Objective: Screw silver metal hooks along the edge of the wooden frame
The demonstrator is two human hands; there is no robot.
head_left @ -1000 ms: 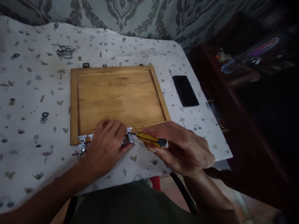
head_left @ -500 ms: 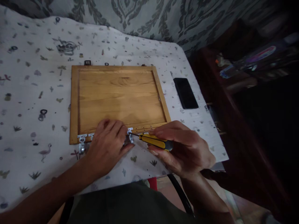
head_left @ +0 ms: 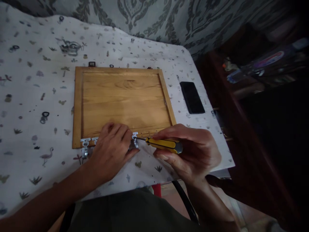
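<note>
A framed wooden panel [head_left: 125, 96] lies flat, with metal hinges along its near edge. One hinge [head_left: 85, 147] shows at the left corner; another hinge [head_left: 135, 141] sits beside my left fingers. My left hand [head_left: 112, 146] is closed over the near edge, thumb and fingers pressed about that second hinge, which it partly hides. My right hand [head_left: 190, 149] grips a yellow-and-black screwdriver [head_left: 164, 144] by its handle. The screwdriver's shaft points left, its tip at the hinge; a screw there is too small to make out.
A black phone [head_left: 192, 97] lies right of the panel on the patterned tablecloth [head_left: 48, 96]. Several loose metal pieces [head_left: 70, 48] rest at the back left. Dark red furniture [head_left: 241, 106] with a plastic bottle [head_left: 265, 62] on it stands beyond the table's right edge.
The screwdriver's handle has swung slightly, now lying more level, and my right fingers have shifted round it. My left hand stays on the hinge. The view has moved a little.
</note>
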